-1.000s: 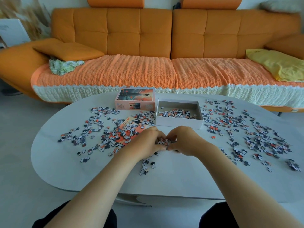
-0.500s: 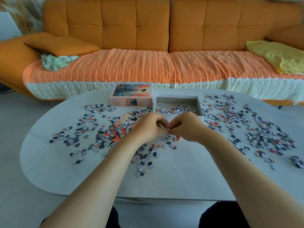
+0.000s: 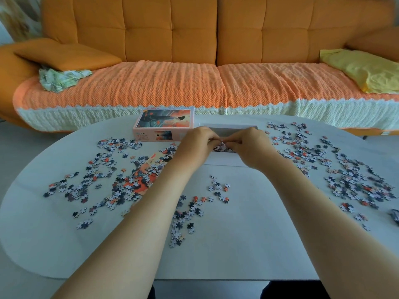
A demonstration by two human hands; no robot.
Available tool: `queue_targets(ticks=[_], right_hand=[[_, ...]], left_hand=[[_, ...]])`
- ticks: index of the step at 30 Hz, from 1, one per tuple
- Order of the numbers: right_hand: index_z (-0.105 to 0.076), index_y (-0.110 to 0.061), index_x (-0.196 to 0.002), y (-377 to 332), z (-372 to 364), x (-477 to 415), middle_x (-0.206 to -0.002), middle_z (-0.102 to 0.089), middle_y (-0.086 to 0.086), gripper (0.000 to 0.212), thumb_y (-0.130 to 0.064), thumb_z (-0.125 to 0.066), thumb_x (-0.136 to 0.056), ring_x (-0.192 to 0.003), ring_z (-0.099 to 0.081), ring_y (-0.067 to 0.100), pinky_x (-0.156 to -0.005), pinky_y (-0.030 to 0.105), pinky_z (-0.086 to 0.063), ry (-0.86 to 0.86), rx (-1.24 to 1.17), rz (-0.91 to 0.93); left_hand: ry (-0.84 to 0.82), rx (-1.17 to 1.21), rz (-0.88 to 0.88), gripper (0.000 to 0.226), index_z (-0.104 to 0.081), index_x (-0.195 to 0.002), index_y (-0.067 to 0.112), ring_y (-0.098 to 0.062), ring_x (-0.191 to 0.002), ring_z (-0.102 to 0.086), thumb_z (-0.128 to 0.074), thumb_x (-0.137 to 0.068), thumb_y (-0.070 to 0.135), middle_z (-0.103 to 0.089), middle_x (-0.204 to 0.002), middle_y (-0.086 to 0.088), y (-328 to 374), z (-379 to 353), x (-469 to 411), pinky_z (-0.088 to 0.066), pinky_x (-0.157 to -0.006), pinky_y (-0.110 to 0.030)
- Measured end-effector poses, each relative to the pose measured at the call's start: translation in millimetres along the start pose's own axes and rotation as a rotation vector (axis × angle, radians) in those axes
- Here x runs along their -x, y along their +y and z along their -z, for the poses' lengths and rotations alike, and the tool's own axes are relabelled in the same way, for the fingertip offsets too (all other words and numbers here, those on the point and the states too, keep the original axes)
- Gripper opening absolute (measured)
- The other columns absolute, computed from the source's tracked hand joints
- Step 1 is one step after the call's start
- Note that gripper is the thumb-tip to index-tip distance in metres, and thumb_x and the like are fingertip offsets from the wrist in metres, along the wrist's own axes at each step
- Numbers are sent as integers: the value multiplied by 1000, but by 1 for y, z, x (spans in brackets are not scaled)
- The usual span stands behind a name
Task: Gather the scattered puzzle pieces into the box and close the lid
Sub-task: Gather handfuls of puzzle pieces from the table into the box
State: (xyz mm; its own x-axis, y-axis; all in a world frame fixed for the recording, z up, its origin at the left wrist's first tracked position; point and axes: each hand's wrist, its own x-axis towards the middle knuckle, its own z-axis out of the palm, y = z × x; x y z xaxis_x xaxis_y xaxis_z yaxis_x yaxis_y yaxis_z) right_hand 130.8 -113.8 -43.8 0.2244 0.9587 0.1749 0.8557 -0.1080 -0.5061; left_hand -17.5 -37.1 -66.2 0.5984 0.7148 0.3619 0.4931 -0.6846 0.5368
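My left hand (image 3: 197, 144) and right hand (image 3: 248, 146) both pinch knobby pieces (image 3: 222, 147) | white rectangular box (image 3: 224, 161) mostly hidden beneath

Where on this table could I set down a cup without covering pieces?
The table is bare near its front edge, between the middle pieces and the right forearm, and at the near-left corner. Crowded: the left pieces and right pieces, either side of the box.

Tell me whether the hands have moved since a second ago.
Yes. The left hand and right hand, holding pieces, moved forward from short of the box to above it.
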Motion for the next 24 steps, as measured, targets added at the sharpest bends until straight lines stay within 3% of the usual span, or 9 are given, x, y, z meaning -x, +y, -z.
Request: queue_targets(ticks=[5, 7, 9, 11, 13, 16, 20, 24], right_hand=[[-75, -24, -106, 2, 2, 2, -70, -53, -18, 21, -24, -56, -96, -60, -46, -2, -51, 10, -29, 57, 47, 82], [-75, -22, -103, -1, 3, 8, -70, -52, -20, 19, -21, -58, -95, -62, -46, -3, -56, 11, -33, 98, 24, 153], [-76, -22, -100, -8, 3, 18, -75, -62, -17, 17, -18, -62, -92, -63, -50, -3, -64, 16, -42, 99, -23, 244], [-76, -27, -103, -16, 0, 29, -89, -72, -10, 20, -17, -63, -90, -69, -55, -1, -74, 21, -47, 2, -11, 277], [-72, -31, -110, -21, -5, 39, -107, -70, -11, 23, -22, -60, -92, -81, -60, 3, -83, 24, -50, -159, 65, 230], [-66, -28, -121, -23, -13, 55, -122, -58, -6, 28, -24, -53, -96, -103, -58, 15, -90, 28, -47, -352, 200, 148], [-70, -28, -111, -30, -20, 73, -111, -54, 2, 30, -14, -49, -95, -101, -58, 24, -82, 30, -48, -401, 248, 158], [-71, -27, -112, -42, -21, 90, -113, -59, -4, 31, -13, -48, -96, -103, -58, 17, -81, 21, -40, -401, 153, 163]], left_hand=[[39, -69, -98, 18, -74, -108, 15, -16, -105, -53, -63, -93, 18, -63, -108, -1, -2, 5, 7, -40, -87, -25], [72, -127, -116, 17, -73, -106, 16, -17, -101, -51, -64, -92, 21, -61, -102, -1, -1, 10, 14, -41, -85, -28], [83, -168, -107, 15, -73, -102, 15, -18, -93, -52, -64, -92, 23, -59, -95, 0, 2, 18, 25, -44, -79, -32], [28, -202, -93, 14, -71, -100, 17, -17, -89, -54, -63, -92, 25, -55, -92, 3, 5, 27, 41, -45, -74, -32], [-113, -229, -36, 15, -68, -103, 24, -14, -92, -55, -63, -91, 31, -51, -96, 10, 6, 35, 61, -41, -72, -26], [-330, -236, 71, 43, -59, -117, 35, -7, -110, -45, -64, -81, 58, -46, -115, 15, 6, 51, 91, -38, -83, -28], [-445, -432, 6, 86, -44, -140, 35, -7, -124, -31, -65, -67, 76, -38, -129, 15, 8, 62, 123, -34, -95, -29], [-415, -233, 16, 60, -53, -136, 31, -4, -122, -36, -64, -84, 57, -43, -121, 16, 7, 58, 151, -39, -103, -32]])
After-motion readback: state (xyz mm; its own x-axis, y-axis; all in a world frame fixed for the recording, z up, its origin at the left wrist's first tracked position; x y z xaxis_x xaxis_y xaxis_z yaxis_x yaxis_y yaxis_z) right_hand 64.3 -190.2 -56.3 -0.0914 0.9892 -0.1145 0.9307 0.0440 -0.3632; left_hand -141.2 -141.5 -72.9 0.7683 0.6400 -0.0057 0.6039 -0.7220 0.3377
